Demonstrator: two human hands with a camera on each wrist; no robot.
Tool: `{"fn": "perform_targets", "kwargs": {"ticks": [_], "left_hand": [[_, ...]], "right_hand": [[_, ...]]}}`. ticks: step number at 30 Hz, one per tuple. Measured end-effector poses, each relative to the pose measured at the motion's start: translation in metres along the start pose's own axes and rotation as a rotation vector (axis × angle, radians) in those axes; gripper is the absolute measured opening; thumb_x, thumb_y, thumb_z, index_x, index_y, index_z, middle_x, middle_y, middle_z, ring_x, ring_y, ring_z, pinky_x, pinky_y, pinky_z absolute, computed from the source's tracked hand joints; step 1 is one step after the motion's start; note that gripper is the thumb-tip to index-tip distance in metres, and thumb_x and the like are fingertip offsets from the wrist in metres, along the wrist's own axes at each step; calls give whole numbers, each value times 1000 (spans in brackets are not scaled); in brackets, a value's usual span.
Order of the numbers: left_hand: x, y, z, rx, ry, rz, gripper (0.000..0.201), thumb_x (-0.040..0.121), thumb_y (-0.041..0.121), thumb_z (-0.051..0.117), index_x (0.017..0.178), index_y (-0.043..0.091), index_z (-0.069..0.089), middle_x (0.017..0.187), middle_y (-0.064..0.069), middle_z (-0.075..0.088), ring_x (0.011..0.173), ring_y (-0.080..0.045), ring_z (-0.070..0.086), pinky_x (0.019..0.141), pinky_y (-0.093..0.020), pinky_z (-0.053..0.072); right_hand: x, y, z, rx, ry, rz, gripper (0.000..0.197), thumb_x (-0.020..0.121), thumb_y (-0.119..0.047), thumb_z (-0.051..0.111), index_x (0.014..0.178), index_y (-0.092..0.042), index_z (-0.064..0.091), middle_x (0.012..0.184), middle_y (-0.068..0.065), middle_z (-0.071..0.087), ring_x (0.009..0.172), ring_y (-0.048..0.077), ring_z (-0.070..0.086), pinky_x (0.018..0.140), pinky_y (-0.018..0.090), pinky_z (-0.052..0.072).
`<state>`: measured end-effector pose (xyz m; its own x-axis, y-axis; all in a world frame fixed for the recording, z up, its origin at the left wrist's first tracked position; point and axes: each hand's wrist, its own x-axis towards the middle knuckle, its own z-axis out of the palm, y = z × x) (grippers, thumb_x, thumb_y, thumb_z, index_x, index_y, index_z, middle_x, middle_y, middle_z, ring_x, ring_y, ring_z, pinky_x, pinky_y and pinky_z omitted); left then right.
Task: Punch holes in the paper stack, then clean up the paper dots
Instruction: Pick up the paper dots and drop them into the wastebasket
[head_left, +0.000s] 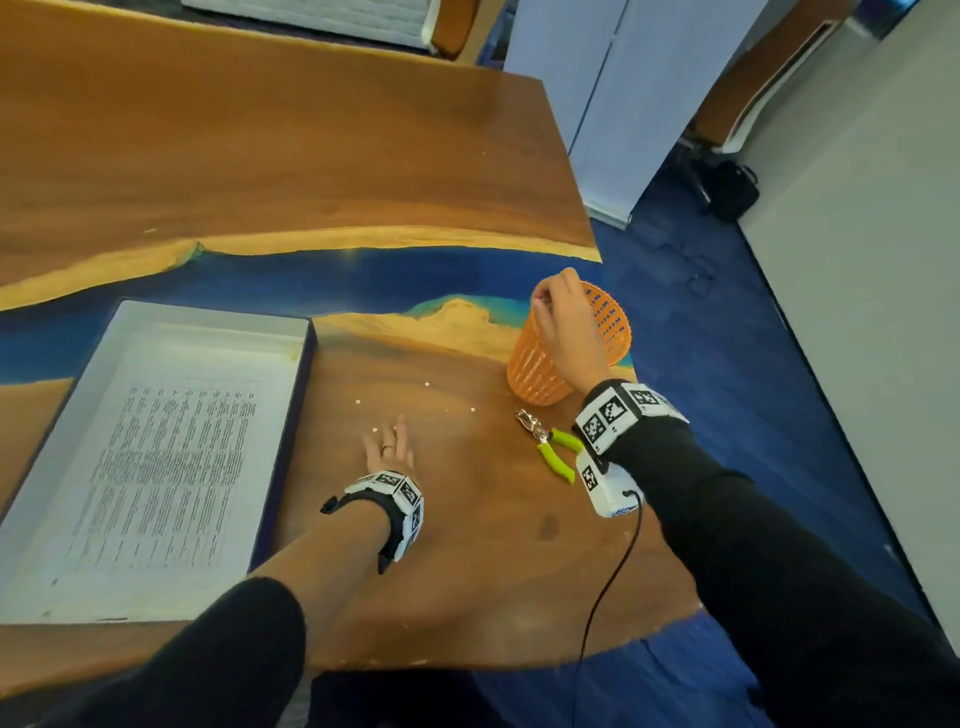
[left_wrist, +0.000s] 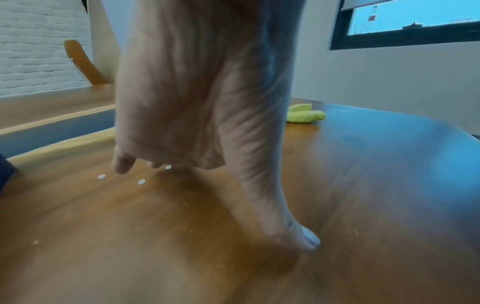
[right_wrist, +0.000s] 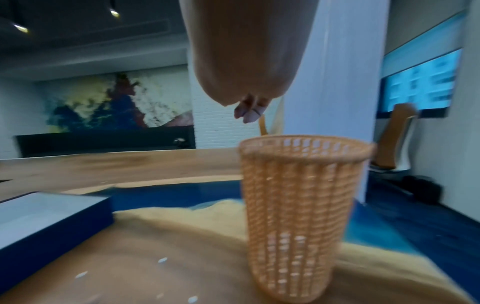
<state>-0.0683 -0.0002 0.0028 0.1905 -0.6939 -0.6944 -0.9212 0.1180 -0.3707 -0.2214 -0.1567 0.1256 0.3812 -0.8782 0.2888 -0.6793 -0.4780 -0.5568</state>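
Several white paper dots (head_left: 358, 401) lie scattered on the wooden table (head_left: 467, 545). My left hand (head_left: 387, 447) lies with straight fingers on the table among the dots (left_wrist: 141, 181), its fingertips (left_wrist: 122, 164) beside them and the thumb pressing the wood. My right hand (head_left: 561, 322) hovers over the rim of the orange mesh basket (head_left: 613, 317). Its fingertips (right_wrist: 248, 113) are pinched together above the basket (right_wrist: 298, 205), as on something tiny hidden between them. The paper stack (head_left: 171, 457) lies in a white box at left. The green-handled hole punch (head_left: 550, 444) rests by my right wrist.
The box's dark blue wall (head_left: 291, 441) stands just left of my left hand. The basket sits close to the table's right edge (head_left: 639, 374), with blue carpet beyond. A black cable (head_left: 608, 587) runs from my right wrist across the front of the table.
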Motion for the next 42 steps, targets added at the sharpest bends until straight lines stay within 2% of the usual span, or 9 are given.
{"fn": "perform_targets", "kwargs": {"ticks": [7,15,20,23,28,32,36,39,42], "left_hand": [[-7,0,10,-9,31,47,80,99,32,44,151,-1,-7,156,-22,-19,146,-34,-7,115,-54,13],[-14,-7,14,-64,1,36,87,97,39,48,151,3,-10,155,-17,-25,147,-30,-8,116,-51,12],[-13,-15,20,-112,6,5,93,95,39,50,150,2,-15,155,-14,-26,147,-29,-12,116,-50,9],[-11,-19,24,-121,21,-18,90,96,37,48,149,1,-16,156,-14,-24,147,-28,-11,117,-50,10],[-8,-26,26,-123,17,-61,90,97,40,46,149,0,-16,155,-18,-23,147,-30,-9,116,-51,9],[-4,-33,30,-130,2,-142,81,98,34,43,151,1,-10,154,-22,-22,146,-34,-8,116,-50,12],[6,-42,36,-173,-2,-178,90,94,42,50,151,3,-6,153,-23,-24,146,-35,-8,115,-52,14],[13,-46,43,-221,15,-176,97,89,47,58,152,4,-1,153,-23,-25,146,-35,-7,115,-51,15],[15,-45,46,-260,38,-172,101,89,46,58,151,0,-6,153,-23,-25,145,-36,-11,116,-50,13]], "right_hand": [[-4,58,-33,-72,29,273,8,85,-12,62,86,-5,57,90,4,45,83,18,48,81,36,43],[1,59,-33,-140,-48,245,12,80,-1,60,81,-12,54,90,4,46,81,16,48,81,39,44],[0,56,-31,-149,-55,254,15,79,6,53,90,-4,58,99,14,53,81,16,47,76,33,43],[-3,53,-31,-149,-46,275,15,82,3,51,94,-4,58,102,15,52,83,14,44,75,28,36],[-8,38,-24,-117,97,207,9,89,-15,52,89,-7,56,91,3,47,80,14,47,74,38,46],[-14,3,0,-22,147,41,9,88,-16,60,84,-8,57,87,-1,48,76,9,46,66,17,38],[-35,-28,54,148,50,31,7,82,-11,67,79,-8,62,80,1,55,72,8,47,65,10,35],[-55,-36,106,205,-141,88,3,83,-7,65,80,-5,67,82,3,60,75,11,52,68,12,37],[-72,-32,152,212,-288,215,6,83,-7,64,80,-6,69,81,0,59,74,15,55,68,26,42]]}}
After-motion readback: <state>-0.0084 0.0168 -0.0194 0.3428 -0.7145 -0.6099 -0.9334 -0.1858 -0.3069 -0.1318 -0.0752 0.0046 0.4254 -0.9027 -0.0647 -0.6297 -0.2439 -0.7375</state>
